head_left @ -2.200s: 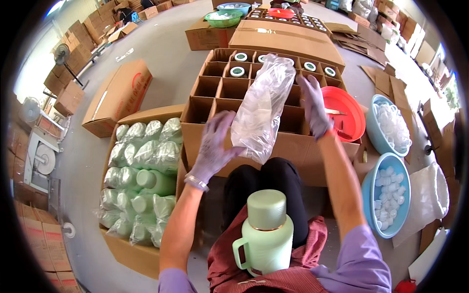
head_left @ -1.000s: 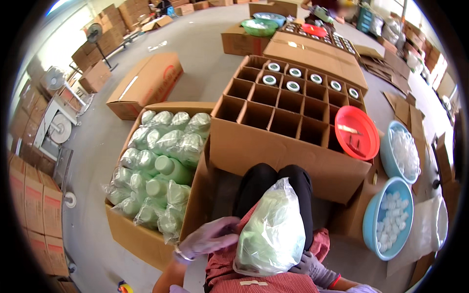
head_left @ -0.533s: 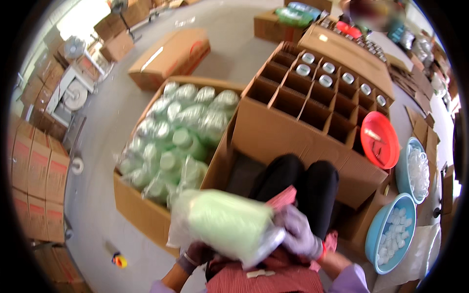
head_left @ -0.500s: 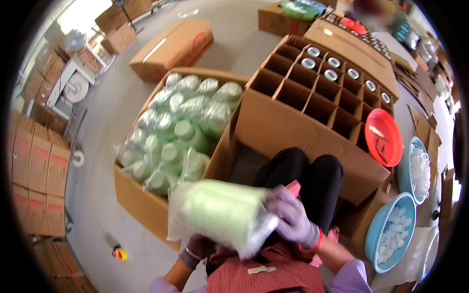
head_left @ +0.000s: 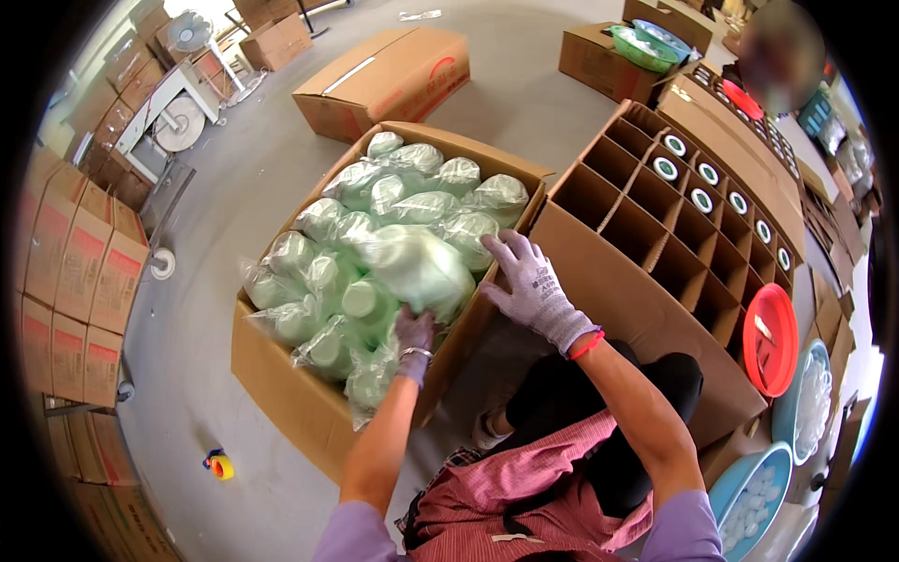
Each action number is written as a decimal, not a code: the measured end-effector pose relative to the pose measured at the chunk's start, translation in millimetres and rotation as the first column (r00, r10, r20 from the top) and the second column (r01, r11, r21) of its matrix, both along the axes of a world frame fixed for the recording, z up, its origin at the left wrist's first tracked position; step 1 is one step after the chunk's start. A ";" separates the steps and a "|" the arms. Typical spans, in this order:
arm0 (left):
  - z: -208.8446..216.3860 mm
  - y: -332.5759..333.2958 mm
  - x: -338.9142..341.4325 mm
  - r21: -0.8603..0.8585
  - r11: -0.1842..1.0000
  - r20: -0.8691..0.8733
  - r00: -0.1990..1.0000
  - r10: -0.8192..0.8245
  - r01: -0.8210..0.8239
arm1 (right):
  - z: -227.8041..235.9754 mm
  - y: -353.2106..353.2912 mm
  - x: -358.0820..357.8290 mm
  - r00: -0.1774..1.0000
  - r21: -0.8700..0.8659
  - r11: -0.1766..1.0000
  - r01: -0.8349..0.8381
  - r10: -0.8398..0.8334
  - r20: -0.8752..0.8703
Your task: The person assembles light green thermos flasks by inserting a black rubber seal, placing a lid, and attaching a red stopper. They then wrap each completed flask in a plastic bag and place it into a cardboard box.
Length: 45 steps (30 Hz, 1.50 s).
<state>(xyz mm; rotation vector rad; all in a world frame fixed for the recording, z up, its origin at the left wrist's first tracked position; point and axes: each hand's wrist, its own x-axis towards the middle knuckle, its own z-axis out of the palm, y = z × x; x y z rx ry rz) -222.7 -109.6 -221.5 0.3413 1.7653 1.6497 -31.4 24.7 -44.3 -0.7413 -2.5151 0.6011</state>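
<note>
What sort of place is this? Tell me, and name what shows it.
Probably a packing area in a workshop or warehouse: an open carton filled with green flasks, many bagged in clear plastic; a divided carton beside it; and stacked cartons at the left.

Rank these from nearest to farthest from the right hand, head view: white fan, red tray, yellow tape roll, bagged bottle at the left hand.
From the right hand:
1. Bagged bottle, just left, at the left hand
2. Red tray, to the right
3. Yellow tape roll, lower left
4. White fan, far upper left
</note>
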 end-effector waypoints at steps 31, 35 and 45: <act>129.0 96.6 -66.2 -0.088 0.671 -0.465 0.565 -0.682 0.736 | -47.5 43.8 -77.2 0.842 -0.854 0.421 -0.304 -0.301 -0.448; 8.1 91.8 -148.0 -0.315 0.945 -0.831 0.454 -0.321 0.090 | -0.9 64.3 -17.7 0.881 -0.668 0.737 -0.106 -0.241 -0.407; 28.3 91.0 -131.9 -0.772 0.574 -0.634 0.267 -0.726 -0.272 | 70.5 43.6 377.7 0.590 0.386 0.545 0.744 -0.807 0.002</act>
